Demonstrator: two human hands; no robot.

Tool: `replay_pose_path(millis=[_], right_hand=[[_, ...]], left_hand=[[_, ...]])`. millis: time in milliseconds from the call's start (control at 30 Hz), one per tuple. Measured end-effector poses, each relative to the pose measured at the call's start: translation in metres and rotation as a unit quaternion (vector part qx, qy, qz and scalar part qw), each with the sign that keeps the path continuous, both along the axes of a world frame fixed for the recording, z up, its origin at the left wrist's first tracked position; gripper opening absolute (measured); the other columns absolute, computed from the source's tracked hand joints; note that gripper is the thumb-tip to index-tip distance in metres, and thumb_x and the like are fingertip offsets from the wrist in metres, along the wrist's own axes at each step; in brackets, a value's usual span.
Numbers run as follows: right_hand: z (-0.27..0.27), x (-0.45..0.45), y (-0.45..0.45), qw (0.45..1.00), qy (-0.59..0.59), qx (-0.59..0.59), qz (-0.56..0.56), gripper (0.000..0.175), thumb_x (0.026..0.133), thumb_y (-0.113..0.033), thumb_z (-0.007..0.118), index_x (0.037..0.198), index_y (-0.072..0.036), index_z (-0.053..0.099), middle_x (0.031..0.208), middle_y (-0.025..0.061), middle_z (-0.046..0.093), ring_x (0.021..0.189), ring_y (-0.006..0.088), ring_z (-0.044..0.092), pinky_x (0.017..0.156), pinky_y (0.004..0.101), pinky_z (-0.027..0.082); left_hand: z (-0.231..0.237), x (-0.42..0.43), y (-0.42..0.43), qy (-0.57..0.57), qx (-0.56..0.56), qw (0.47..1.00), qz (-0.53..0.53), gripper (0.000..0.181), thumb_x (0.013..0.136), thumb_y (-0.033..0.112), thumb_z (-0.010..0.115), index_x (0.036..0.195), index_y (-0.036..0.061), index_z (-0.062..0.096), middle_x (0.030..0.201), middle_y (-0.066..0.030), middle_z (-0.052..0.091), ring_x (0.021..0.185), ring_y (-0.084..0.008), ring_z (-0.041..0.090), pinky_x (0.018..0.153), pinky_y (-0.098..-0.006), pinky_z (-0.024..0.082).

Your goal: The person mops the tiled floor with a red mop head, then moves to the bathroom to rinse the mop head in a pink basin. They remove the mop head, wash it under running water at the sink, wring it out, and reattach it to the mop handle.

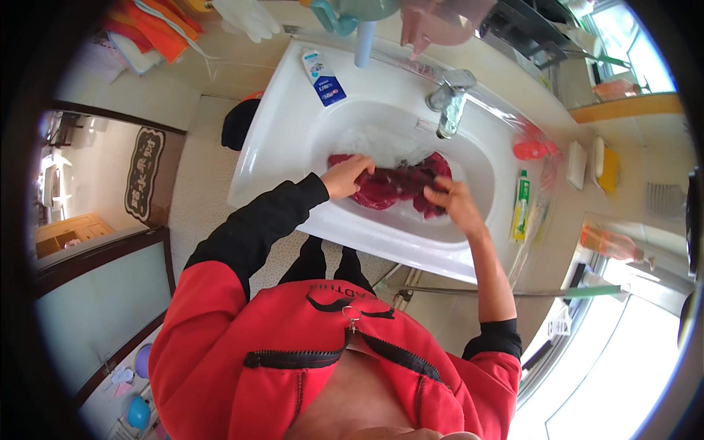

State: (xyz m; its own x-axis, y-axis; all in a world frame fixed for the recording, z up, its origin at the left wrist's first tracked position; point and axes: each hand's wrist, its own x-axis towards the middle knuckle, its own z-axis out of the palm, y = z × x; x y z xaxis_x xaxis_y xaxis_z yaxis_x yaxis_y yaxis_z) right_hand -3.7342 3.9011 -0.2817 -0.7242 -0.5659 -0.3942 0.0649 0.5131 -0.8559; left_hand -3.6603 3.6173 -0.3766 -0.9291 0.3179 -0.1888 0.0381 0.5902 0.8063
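Observation:
A wet dark red cloth garment (385, 190) lies bunched in sudsy water (379, 132) in the white washbasin (280, 159). My left hand (349, 175) grips its left part, fingers curled over the fabric. On the right side of the basin, my right hand (454, 203) holds another part of the cloth between thumb and fingers; this hand is slightly blurred. A darker stretch of fabric spans the gap between both hands. The chrome faucet (452, 102) rises behind the cloth, its spout over the basin. Part of the garment is under the water.
A blue and white tube (324, 80) lies on the basin's back left rim. Along the right rim are a red bottle (533, 149) and a green and yellow tube (521, 206). Wall soap dishes (576, 165) hang farther right. A green-ended pole (594, 290) leans below.

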Motion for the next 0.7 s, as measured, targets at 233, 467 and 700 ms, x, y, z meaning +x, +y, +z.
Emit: replay_pose_path(millis=[233,467,700], right_hand=[[0.179,0.006,-0.059,0.949,0.048,-0.246,-0.193,0.02,0.086,-0.018,0.071,0.094,0.001,0.069,0.076,0.0001,0.063,0.068,0.0065,0.052,0.062,0.0217,0.041],[0.246,0.015,-0.067,0.846,0.072,-0.503,-0.16,0.022,0.087,-0.01,0.068,0.103,0.006,0.064,0.086,0.0081,0.068,0.074,0.013,0.064,0.071,0.0237,0.05],[0.16,0.004,0.019,0.782,0.01,-0.556,-0.283,0.024,0.095,-0.018,0.056,0.11,0.001,0.059,0.105,0.0061,0.064,0.095,0.0167,0.061,0.085,0.0306,0.049]], left_hand=[[0.044,0.004,0.04,0.155,0.126,0.98,0.026,0.108,0.063,0.017,0.081,0.147,0.0004,0.014,0.147,-0.0243,0.026,0.137,-0.039,0.028,0.113,-0.0405,0.027],[0.024,0.0,0.11,0.189,0.05,0.969,0.151,0.146,0.049,0.055,0.088,0.151,0.0059,-0.003,0.157,-0.0206,0.001,0.144,-0.0427,0.001,0.115,-0.0543,0.005],[0.033,-0.026,0.1,0.055,0.571,0.73,0.371,0.032,0.082,-0.003,0.061,0.114,0.0017,0.06,0.103,-0.0105,0.066,0.093,-0.018,0.064,0.079,-0.0326,0.053]])
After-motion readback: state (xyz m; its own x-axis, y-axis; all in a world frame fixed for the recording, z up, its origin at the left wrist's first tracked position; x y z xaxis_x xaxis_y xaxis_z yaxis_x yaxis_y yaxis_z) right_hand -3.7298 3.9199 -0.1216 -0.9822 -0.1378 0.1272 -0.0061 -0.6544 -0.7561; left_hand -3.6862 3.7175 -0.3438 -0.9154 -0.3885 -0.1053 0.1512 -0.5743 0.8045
